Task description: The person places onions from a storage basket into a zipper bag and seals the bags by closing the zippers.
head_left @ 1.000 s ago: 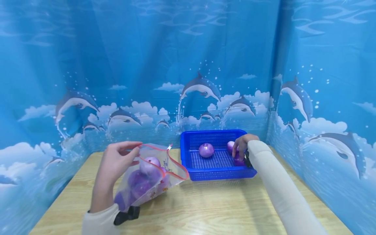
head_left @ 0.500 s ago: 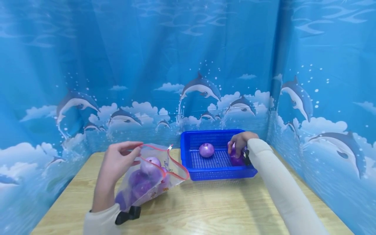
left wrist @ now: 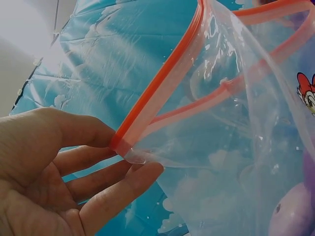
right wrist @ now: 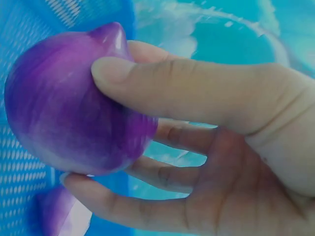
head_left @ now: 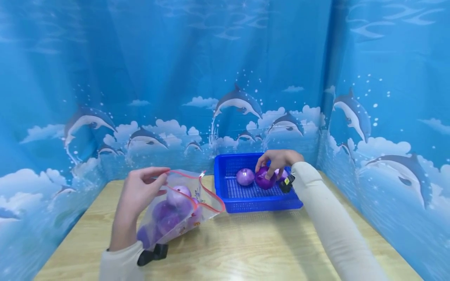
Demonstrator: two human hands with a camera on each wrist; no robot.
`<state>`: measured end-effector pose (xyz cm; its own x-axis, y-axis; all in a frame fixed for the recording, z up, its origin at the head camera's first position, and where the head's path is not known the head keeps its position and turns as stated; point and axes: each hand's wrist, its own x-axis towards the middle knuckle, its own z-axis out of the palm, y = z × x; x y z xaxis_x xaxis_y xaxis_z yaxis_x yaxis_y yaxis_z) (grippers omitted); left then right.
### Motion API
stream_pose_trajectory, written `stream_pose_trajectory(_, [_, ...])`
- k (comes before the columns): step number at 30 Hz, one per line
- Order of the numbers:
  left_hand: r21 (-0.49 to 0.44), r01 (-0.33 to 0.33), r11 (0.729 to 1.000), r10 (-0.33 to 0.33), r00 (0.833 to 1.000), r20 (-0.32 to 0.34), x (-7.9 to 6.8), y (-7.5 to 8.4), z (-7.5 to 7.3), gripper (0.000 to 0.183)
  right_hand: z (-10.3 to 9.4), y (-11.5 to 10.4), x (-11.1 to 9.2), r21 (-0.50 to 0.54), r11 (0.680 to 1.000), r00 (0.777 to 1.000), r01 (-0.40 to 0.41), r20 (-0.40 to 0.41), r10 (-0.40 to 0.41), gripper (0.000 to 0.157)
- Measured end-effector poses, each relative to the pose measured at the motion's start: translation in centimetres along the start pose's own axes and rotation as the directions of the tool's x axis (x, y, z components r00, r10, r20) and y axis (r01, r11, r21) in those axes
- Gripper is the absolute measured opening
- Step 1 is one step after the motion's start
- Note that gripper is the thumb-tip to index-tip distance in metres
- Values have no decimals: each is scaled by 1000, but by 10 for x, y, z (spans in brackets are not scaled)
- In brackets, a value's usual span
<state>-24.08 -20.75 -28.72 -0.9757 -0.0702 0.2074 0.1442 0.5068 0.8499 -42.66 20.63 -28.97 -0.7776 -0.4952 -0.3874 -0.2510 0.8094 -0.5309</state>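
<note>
A clear zip bag (head_left: 175, 218) with a red-orange zip edge stands at the left, its mouth gaping to the right. Several purple onions show through its sides. My left hand (head_left: 142, 193) pinches the corner of the bag's zip edge between thumb and finger, as the left wrist view shows close up. Over the blue basket (head_left: 265, 205), my right hand (head_left: 279, 160) grips a dark purple onion (right wrist: 74, 103) with thumb and fingers around it. A paler onion (head_left: 245, 177) sits in the basket just left of the held one. Another onion (right wrist: 64, 211) lies under the right hand, partly hidden.
The basket and bag share a light wooden table (head_left: 239, 246), the basket further back and to the right. A blue curtain (head_left: 168, 78) printed with dolphins hangs behind the table and along its sides.
My right hand has taken hold of the dark onion and brought it up and to the left, near the paler one. The left hand and the bag stay almost in place.
</note>
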Motion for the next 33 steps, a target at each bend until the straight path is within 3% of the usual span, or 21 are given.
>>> stream_pose_trajectory(10, [-22, -22, 1000, 22, 1000, 3, 1, 0, 2, 36, 7, -47, -14, -90, 982, 985, 166, -37, -170, 37])
stream_pose_trajectory(20, [-24, -15, 1000, 15, 1000, 7, 0, -2, 3, 36, 18, -87, -28, -126, 962, 966, 243, -62, -253, 38])
stream_pose_trajectory(28, [-22, -28, 999, 28, 1000, 5, 1, -2, 3, 36, 24, -117, -37, -292, 895, 925, 338, -69, -373, 38])
stream_pose_trajectory(33, [-22, -35, 999, 35, 999, -2, 1, -2, 3, 36, 30, -138, -44, -384, 832, 882, 401, -86, -464, 38])
